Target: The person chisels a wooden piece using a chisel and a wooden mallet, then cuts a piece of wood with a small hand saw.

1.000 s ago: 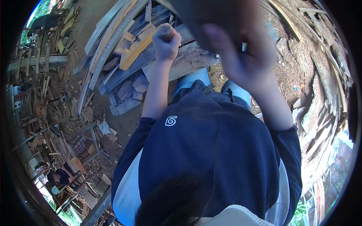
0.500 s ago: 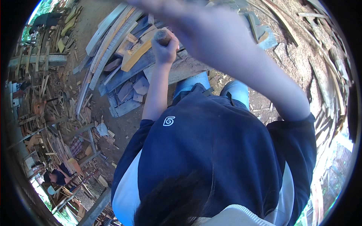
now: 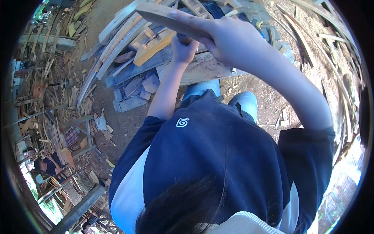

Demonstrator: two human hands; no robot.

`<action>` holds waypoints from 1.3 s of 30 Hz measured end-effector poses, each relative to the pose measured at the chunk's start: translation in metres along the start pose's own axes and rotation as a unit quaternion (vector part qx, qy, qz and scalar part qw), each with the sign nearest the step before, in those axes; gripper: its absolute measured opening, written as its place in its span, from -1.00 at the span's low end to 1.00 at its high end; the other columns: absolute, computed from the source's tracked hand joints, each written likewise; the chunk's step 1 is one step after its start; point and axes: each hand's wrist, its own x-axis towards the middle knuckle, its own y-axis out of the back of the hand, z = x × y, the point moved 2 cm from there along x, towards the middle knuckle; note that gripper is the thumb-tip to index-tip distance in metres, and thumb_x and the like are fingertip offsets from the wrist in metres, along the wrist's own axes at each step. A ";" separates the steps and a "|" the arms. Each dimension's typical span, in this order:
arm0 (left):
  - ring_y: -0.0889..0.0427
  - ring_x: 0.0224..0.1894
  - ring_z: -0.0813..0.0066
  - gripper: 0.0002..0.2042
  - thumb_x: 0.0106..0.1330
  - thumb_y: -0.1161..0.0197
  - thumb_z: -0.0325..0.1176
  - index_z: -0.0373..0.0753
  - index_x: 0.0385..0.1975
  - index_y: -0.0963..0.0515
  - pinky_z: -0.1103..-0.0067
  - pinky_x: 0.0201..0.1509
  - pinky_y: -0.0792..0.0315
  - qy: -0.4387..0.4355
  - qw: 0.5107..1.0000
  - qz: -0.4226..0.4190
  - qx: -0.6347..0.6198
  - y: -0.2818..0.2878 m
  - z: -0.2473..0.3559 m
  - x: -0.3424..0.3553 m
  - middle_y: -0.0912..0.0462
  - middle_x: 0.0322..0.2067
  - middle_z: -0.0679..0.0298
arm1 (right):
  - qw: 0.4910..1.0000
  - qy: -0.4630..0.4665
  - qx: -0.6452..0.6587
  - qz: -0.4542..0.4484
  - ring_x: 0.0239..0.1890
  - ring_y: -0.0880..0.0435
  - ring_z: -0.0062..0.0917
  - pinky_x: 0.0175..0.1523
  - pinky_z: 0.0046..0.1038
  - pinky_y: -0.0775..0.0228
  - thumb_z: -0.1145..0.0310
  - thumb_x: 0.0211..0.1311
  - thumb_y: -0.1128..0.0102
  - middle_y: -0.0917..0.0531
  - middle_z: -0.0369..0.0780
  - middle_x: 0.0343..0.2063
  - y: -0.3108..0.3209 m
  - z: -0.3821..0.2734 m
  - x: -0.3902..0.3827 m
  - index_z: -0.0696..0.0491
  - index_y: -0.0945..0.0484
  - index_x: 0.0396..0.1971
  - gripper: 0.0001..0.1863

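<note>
My left hand is wrapped around an upright round-ended wooden handle; whatever is below its grip is hidden. My right hand is closed on a thick flat wooden bat, with the forefinger laid along its side. The bat lies across the top of the handle, covering part of it; I cannot tell whether the two touch. Beside my left hand is a yellowish timber piece with a notched block behind it, both on a stack of planks.
Long curved planks lean at the left of the stack. Small offcuts lie below them. Wood shavings and long strips cover the ground at right. Another person sits far off at lower left among scrap wood and beams.
My right hand, raised and blurred before, has come down with the bat over the handle's end. My left hand still grips the handle. The whole view has shifted slightly.
</note>
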 end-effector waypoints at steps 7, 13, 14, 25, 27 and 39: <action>-0.49 -0.64 0.65 -0.90 0.09 -0.18 -0.58 -0.25 -0.59 -0.44 0.67 -0.54 -0.34 0.067 0.995 -0.029 -0.067 0.003 -0.011 0.001 -0.50 -0.69 0.38 | 0.990 -0.057 0.122 0.043 -0.51 -0.68 -0.39 -0.38 -0.40 -0.54 0.50 0.30 -0.07 -0.71 -0.07 -0.40 0.123 -0.062 0.010 0.03 -0.28 0.36 -0.40; -0.41 -0.70 0.57 -0.89 0.15 -0.03 -0.57 -0.27 -0.60 -0.37 0.62 -0.60 -0.32 0.076 0.996 0.004 -0.050 0.013 -0.002 0.000 -0.45 -0.71 0.26 | 0.997 0.024 -0.028 0.065 -0.45 -0.71 -0.37 -0.38 -0.35 -0.58 0.14 0.36 -0.07 -0.71 -0.22 -0.42 -0.008 -0.007 0.015 -0.50 -0.24 0.36 -0.42; -0.42 -0.70 0.54 -0.89 0.16 -0.02 -0.57 -0.27 -0.59 -0.36 0.61 -0.60 -0.33 0.057 0.995 -0.003 -0.087 0.021 -0.009 0.003 -0.45 -0.72 0.25 | 0.998 0.003 -0.038 0.046 -0.42 -0.72 -0.36 -0.35 -0.34 -0.59 0.15 0.35 -0.07 -0.72 -0.21 -0.40 -0.011 0.000 0.013 -0.50 -0.24 0.36 -0.41; -0.38 -0.72 0.47 -0.93 0.11 -0.02 -0.61 -0.29 -0.54 -0.35 0.51 -0.55 -0.39 0.029 0.990 0.027 -0.137 0.033 0.010 -0.008 -0.43 -0.74 0.20 | 0.980 -0.026 0.175 0.091 -0.45 -0.68 -0.33 -0.24 -0.36 -0.52 0.38 0.24 -0.17 -0.70 -0.17 -0.45 0.005 0.021 -0.018 -0.32 -0.35 0.34 -0.37; -0.39 -0.71 0.49 -0.93 0.12 -0.02 -0.62 -0.29 -0.53 -0.35 0.53 -0.55 -0.39 0.028 0.990 0.030 -0.138 0.030 0.024 -0.013 -0.43 -0.74 0.21 | 0.953 -0.152 0.261 0.030 -0.50 -0.67 -0.47 -0.34 -0.46 -0.48 0.48 0.26 -0.10 -0.71 -0.07 -0.45 0.033 0.006 -0.026 0.05 -0.23 0.39 -0.34; -0.46 -0.68 0.65 -0.88 0.14 -0.12 -0.63 -0.26 -0.57 -0.42 0.66 -0.59 -0.35 0.052 0.993 0.033 -0.099 0.005 0.024 -0.033 -0.49 -0.66 0.33 | 0.949 -0.139 0.278 0.057 -0.44 -0.64 -0.52 -0.25 -0.45 -0.47 0.46 0.25 -0.15 -0.69 -0.08 -0.40 0.032 0.006 -0.042 -0.03 -0.28 0.38 -0.35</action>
